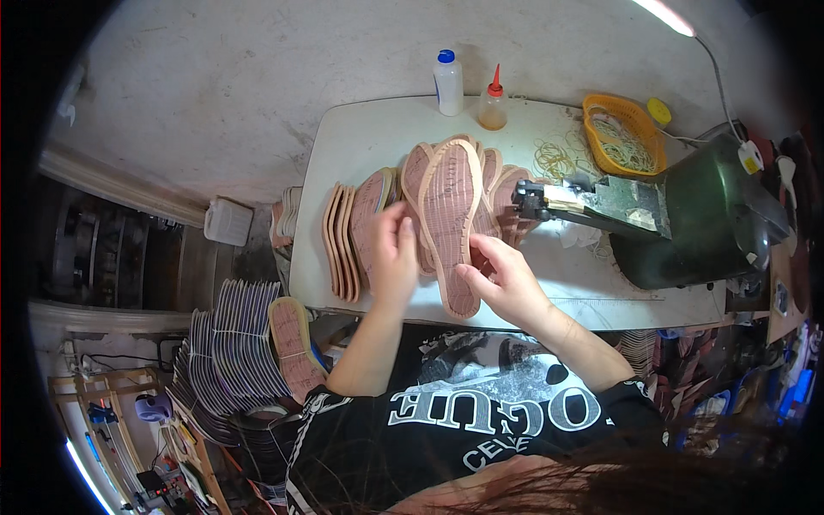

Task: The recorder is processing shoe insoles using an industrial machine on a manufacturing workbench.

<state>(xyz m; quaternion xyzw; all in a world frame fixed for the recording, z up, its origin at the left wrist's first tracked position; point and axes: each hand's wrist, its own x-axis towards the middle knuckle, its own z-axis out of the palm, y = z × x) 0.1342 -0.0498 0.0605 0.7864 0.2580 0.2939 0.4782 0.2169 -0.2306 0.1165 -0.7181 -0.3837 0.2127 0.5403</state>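
Observation:
A long reddish-brown shoe insole [450, 227] with beige edging stands out in the middle, its toe end pointing away from me and its heel towards me. Along its right edge near the heel, my right hand [512, 279] pinches it between thumb and fingers. My left hand [395, 257] is raised just left of it, loosely open, with nothing visible in the fingers. Behind the insole lie several more like it, partly hidden. Further left, a row of insoles [341, 245] stands on edge next to another stack [371, 210].
A green sewing machine [695, 219] reaches in from the right over the white table [343, 142]. A yellow basket [625, 137] holds rubber bands. Two squeeze bottles, one blue-capped [448, 86] and one red-tipped [493, 110], stand at the back. Tied insole bundles [245, 343] are at lower left.

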